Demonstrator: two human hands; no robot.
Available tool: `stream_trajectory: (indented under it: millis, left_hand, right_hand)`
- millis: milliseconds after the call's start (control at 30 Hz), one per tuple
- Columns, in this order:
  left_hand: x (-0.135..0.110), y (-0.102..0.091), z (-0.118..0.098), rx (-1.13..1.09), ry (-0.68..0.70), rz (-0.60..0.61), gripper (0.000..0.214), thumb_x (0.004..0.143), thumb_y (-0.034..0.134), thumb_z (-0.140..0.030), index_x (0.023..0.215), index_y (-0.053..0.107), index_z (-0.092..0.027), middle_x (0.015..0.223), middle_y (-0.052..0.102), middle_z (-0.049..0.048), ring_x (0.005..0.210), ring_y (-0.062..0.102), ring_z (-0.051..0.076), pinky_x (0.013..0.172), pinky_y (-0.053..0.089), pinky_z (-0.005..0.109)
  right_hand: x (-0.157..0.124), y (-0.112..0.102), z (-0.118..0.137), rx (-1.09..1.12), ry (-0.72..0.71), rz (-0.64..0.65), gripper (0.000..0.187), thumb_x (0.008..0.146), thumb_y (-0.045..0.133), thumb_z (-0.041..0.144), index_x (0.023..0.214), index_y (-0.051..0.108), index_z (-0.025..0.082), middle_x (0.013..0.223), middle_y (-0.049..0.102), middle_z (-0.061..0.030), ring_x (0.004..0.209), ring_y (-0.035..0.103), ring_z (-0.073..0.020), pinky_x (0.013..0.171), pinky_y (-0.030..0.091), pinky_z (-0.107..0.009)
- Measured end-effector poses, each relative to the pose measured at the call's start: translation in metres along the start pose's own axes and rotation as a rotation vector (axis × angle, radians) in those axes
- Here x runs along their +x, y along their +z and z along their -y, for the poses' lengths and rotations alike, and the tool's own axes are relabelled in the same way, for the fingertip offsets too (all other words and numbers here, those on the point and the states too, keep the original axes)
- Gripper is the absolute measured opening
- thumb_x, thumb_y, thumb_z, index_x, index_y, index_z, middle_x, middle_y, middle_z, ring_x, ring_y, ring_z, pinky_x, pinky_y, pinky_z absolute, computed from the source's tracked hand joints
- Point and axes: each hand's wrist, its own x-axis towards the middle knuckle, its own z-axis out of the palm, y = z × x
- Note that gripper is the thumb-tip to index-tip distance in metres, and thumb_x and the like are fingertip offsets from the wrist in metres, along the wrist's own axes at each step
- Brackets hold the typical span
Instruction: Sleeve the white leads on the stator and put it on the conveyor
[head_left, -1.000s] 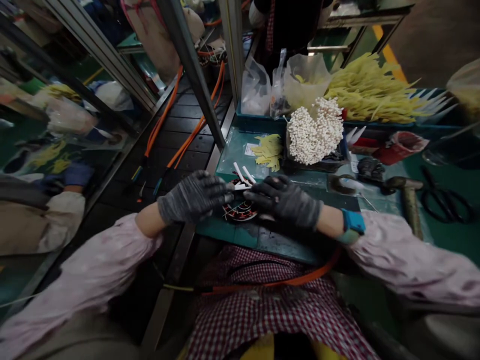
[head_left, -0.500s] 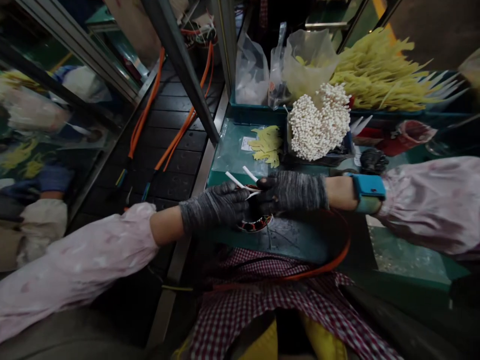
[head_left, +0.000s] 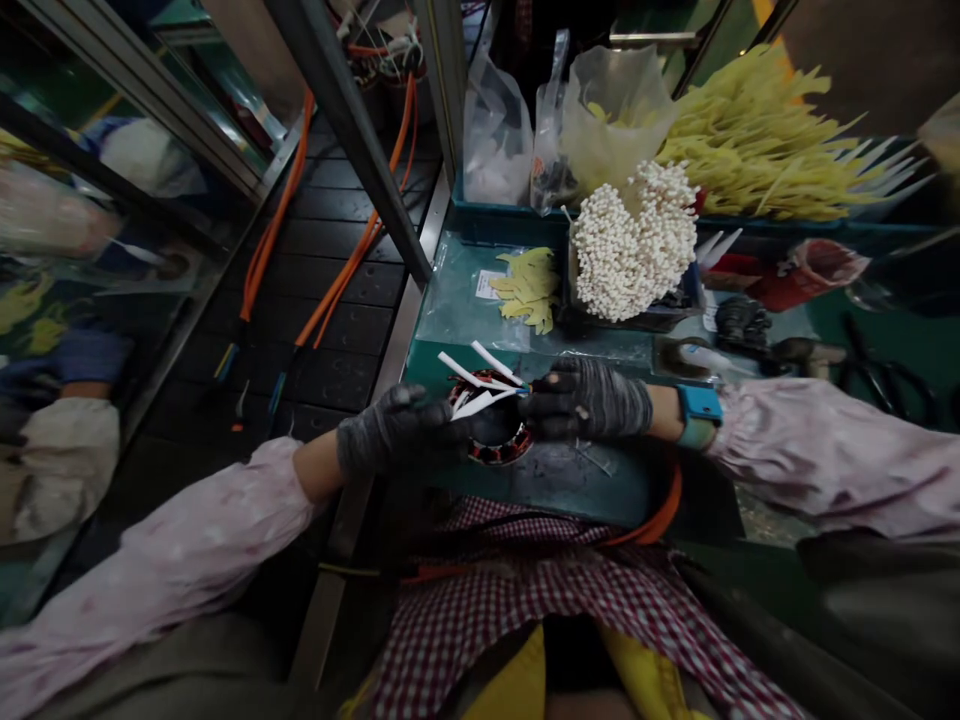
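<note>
A round motor stator (head_left: 495,435) with copper windings lies on the green bench near its front edge. Both my hands wear dark grey knit gloves. My left hand (head_left: 394,442) is closed on the stator's left side. My right hand (head_left: 585,400) is closed at the stator's right rim, fingers pinched near the white sleeve tubes (head_left: 480,385) that stick up from the windings. What exactly the right fingers pinch is hidden. A blue band (head_left: 699,405) sits on my right wrist.
Behind the stator lie yellow paper pieces (head_left: 529,288), a bundle of white tubes (head_left: 634,245), a heap of yellow strips (head_left: 757,150) and plastic bags (head_left: 499,140). A hammer (head_left: 802,352) and scissors (head_left: 892,385) lie at the right. Orange cables (head_left: 337,270) run along the floor at the left.
My left hand slid down and left along the stator; my right hand drew back a little to the right. The stator's top and white tubes show more fully now. The camera shifted slightly.
</note>
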Motion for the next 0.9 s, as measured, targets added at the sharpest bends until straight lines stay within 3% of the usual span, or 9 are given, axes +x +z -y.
stream_trajectory:
  millis: [100,267,333,433,500,567,667,733,900]
  left_hand:
    - [0.008,-0.002,-0.016,-0.037,0.16,-0.029,0.034,0.103,0.067,-0.037,0.13,0.08,-0.054,0.128,0.086,-0.0112,0.123,0.074,0.025,0.127,0.042,0.044]
    - [0.06,0.009,-0.091,0.177,0.036,-0.482,0.034,0.106,0.072,-0.041,0.139,0.077,-0.042,0.129,0.087,-0.0009,0.123,0.073,0.028,0.116,0.047,0.05]
    - [0.078,0.013,-0.107,0.182,0.02,-0.524,0.028,0.108,0.071,-0.031,0.132,0.08,-0.042,0.125,0.087,-0.0025,0.123,0.074,0.025,0.118,0.047,0.05]
    - [0.096,0.007,-0.103,-0.012,0.037,-0.401,0.029,0.109,0.066,-0.026,0.129,0.082,-0.04,0.129,0.087,-0.0019,0.131,0.073,0.025,0.13,0.041,0.055]
    - [0.105,-0.005,-0.092,-0.15,0.045,-0.279,0.03,0.109,0.066,-0.03,0.133,0.083,-0.037,0.132,0.086,0.0014,0.134,0.071,0.026,0.136,0.036,0.058]
    - [0.114,-0.017,-0.08,-0.229,0.07,-0.154,0.029,0.108,0.07,-0.035,0.133,0.084,-0.038,0.127,0.086,0.0023,0.131,0.071,0.029,0.139,0.032,0.064]
    - [0.126,-0.029,-0.07,-0.291,0.095,-0.041,0.025,0.104,0.076,-0.046,0.126,0.087,-0.038,0.119,0.086,0.0014,0.127,0.072,0.03,0.141,0.024,0.07]
    - [0.125,-0.032,-0.07,-0.295,0.063,-0.073,0.039,0.102,0.077,-0.054,0.134,0.084,-0.034,0.12,0.085,0.0042,0.129,0.073,0.032,0.143,0.019,0.071]
    - [0.096,-0.029,-0.093,-0.257,-0.055,-0.349,0.057,0.115,0.053,-0.053,0.164,0.06,-0.025,0.12,0.087,0.0055,0.119,0.08,0.028,0.149,0.017,0.061]
  right_hand:
    - [-0.008,0.011,-0.002,0.148,0.105,-0.06,0.027,0.119,0.055,0.025,0.122,0.081,0.032,0.116,0.088,-0.0028,0.11,0.075,-0.0214,0.097,0.059,-0.041]
    - [-0.001,0.008,0.006,0.303,0.277,-0.064,0.033,0.117,0.051,0.034,0.118,0.083,0.027,0.114,0.086,-0.0088,0.112,0.075,-0.0237,0.107,0.06,-0.048]
    - [-0.007,-0.004,0.015,0.341,0.368,-0.141,0.031,0.115,0.055,0.038,0.126,0.082,0.025,0.126,0.085,-0.0121,0.118,0.076,-0.0255,0.109,0.061,-0.049]
    - [-0.025,-0.031,0.039,0.33,0.648,-0.436,0.039,0.117,0.058,0.039,0.151,0.072,0.027,0.144,0.079,-0.0152,0.129,0.077,-0.0267,0.11,0.064,-0.047]
    - [-0.031,-0.049,0.062,0.266,0.722,-0.537,0.046,0.116,0.064,0.048,0.159,0.069,0.032,0.145,0.078,-0.0141,0.13,0.078,-0.0283,0.11,0.065,-0.046]
    - [-0.027,-0.06,0.084,0.248,0.61,-0.426,0.047,0.112,0.072,0.053,0.156,0.073,0.036,0.142,0.08,-0.0114,0.128,0.079,-0.0304,0.112,0.066,-0.047]
    - [-0.015,-0.06,0.104,0.273,0.516,-0.302,0.034,0.114,0.07,0.03,0.146,0.08,0.036,0.136,0.085,-0.0075,0.123,0.082,-0.0267,0.109,0.069,-0.043]
    - [-0.011,-0.053,0.108,0.316,0.555,-0.31,0.032,0.115,0.067,0.021,0.14,0.082,0.033,0.131,0.086,-0.007,0.119,0.084,-0.0233,0.105,0.071,-0.039]
    - [-0.012,-0.026,0.112,0.338,0.715,-0.419,0.02,0.115,0.067,0.035,0.121,0.085,0.029,0.113,0.088,-0.006,0.104,0.086,-0.0228,0.097,0.073,-0.039]
